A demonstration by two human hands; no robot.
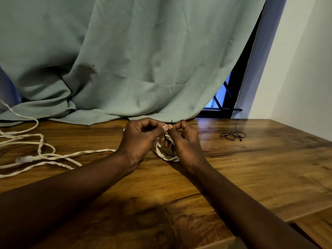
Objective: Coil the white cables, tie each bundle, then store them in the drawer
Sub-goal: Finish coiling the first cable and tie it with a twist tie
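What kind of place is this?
Probably a room at home, at a desk by a window: wood-grain table, green curtain draped onto it, barred window behind, plain white wall.

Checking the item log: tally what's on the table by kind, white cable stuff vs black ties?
coiled white bundle: 1
loose white cable tangle: 1 (strands can't be counted)
black tie, pinched by left hand and right hand: 1
heap of spare black ties: 1 (ties in it can't be counted)
Total: 4
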